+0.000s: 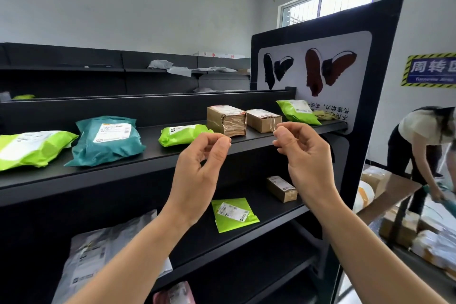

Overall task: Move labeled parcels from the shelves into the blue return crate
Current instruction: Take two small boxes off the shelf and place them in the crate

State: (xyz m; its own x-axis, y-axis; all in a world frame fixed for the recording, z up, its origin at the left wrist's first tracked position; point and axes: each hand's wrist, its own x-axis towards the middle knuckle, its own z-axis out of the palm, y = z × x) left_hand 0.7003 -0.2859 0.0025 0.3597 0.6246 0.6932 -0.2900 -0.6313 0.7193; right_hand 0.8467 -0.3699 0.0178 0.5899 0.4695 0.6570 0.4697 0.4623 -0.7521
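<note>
While hands [249, 153] hover empty (fingers curled) | taped box [225, 119] just beyond

We are holding both hands up in front of the black shelving, the left hand [197, 170] and the right hand [304, 155] each curling loosely with fingers bent and gripping nothing. Behind them the top shelf [153, 155] is carrying a teal mailer [106, 140] between lime green mailers, and two taped cardboard boxes, the larger box [225, 119] touching the smaller box [264, 119]. On the shelf below, a flat green mailer [234, 213] is lying near a small brown box [281, 189]. At the right, another person [419, 150] is bending over a table of parcels.
</note>
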